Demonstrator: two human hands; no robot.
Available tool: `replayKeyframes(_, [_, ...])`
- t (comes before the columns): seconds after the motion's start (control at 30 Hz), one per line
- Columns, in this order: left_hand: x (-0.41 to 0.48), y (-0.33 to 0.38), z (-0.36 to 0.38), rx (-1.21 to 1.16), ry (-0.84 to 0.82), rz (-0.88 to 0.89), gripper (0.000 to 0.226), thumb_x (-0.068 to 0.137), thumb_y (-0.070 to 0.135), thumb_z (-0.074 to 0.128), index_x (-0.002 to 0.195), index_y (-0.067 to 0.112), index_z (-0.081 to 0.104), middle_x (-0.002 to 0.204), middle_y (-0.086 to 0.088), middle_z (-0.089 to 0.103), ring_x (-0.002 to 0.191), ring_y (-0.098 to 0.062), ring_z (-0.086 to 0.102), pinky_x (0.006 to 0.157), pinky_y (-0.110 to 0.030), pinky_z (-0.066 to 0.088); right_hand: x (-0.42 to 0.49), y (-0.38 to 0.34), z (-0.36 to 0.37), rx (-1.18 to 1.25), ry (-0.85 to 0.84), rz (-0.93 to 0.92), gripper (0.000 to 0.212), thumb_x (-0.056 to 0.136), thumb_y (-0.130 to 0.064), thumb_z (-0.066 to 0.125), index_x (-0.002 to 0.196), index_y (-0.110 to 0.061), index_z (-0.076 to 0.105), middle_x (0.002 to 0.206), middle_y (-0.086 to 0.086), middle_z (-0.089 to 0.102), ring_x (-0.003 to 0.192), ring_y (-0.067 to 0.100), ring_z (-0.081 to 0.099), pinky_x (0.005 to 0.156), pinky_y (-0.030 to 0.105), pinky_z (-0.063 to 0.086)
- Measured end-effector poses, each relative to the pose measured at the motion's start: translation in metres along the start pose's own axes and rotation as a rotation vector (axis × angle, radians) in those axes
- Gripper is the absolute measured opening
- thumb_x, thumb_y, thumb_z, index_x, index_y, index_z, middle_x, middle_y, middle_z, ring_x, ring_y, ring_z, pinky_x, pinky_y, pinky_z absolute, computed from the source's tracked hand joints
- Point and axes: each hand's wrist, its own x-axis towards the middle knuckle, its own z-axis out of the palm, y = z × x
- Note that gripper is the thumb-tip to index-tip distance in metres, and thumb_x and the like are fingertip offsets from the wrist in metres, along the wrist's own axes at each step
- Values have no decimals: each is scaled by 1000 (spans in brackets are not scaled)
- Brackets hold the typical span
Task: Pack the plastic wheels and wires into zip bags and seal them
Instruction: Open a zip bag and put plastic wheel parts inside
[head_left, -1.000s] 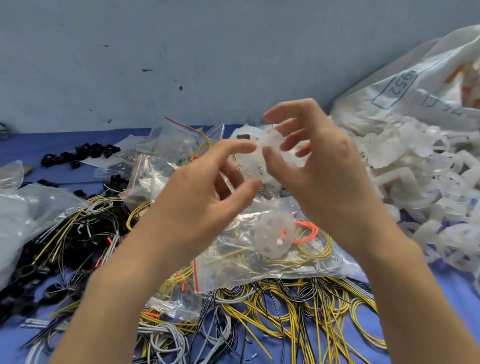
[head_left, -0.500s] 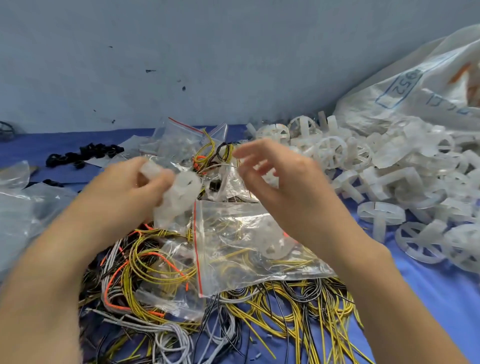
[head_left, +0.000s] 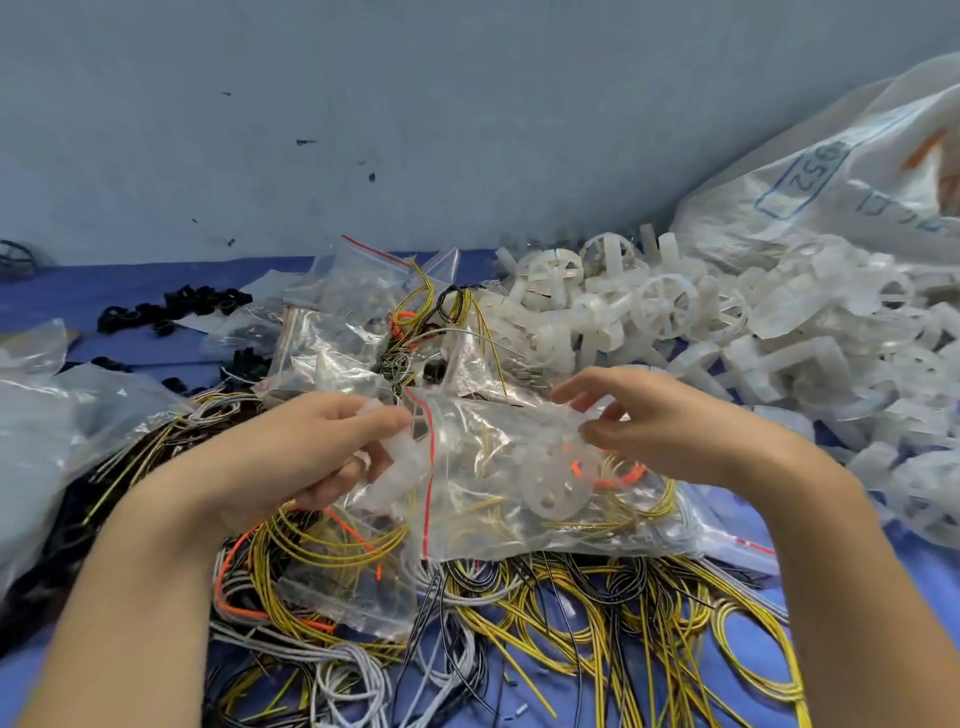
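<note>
A clear zip bag (head_left: 519, 525) with a red strip at its mouth lies on a heap of loose wires (head_left: 587, 634). Inside it are a white plastic wheel (head_left: 558, 491), yellow wires and an orange wire (head_left: 615, 475). My left hand (head_left: 306, 457) grips another translucent white wheel (head_left: 397, 457) right at the bag's red-lined mouth. My right hand (head_left: 660, 431) is at the bag's far edge, thumb and fingers curled and pinching the plastic there.
A big pile of white plastic wheels (head_left: 675, 317) spills from a white sack (head_left: 841, 176) at the right. Filled zip bags (head_left: 358, 332) lie behind my hands, small black parts (head_left: 171, 309) at the back left, a crumpled plastic bag (head_left: 57, 415) at the left.
Both hands came down onto the zip bag. My left hand brought the white wheel from the left to the bag's mouth. My right hand, empty before, now pinches the bag.
</note>
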Motion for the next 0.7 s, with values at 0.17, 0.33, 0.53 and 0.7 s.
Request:
replayKeyframes(0.17, [8,-6,2,-166,-77,-15,27,95,37,53,80,25,72,54,2,60,36,-8,36,35,-16,26,2,2,3,-4,26,-14,27,99,-24,56,119,-42,59,110,-21,54,93,5,61,76,37,61])
replayKeyframes(0.33, [24,-19,3,-407,-43,-62,31,98,25,50,107,1,66,74,-11,68,41,-11,51,33,-18,37,-1,-15,0,-31,134,-129,20,98,-38,55,116,-44,59,107,-26,58,92,-10,57,71,19,54])
replayKeyframes(0.53, [22,-20,9,-333,-187,46,29,88,32,71,105,9,74,99,-15,73,71,-14,69,56,-21,54,0,-66,30,-29,186,-351,35,98,-38,50,133,-41,52,105,-21,57,83,-3,55,80,23,52])
replayKeyframes(0.7, [16,-14,17,-165,-172,72,32,80,31,74,105,11,73,102,-15,74,102,-23,70,79,-26,57,0,-79,50,-325,235,-489,42,98,-14,57,130,-41,58,116,-5,47,93,12,49,76,32,47])
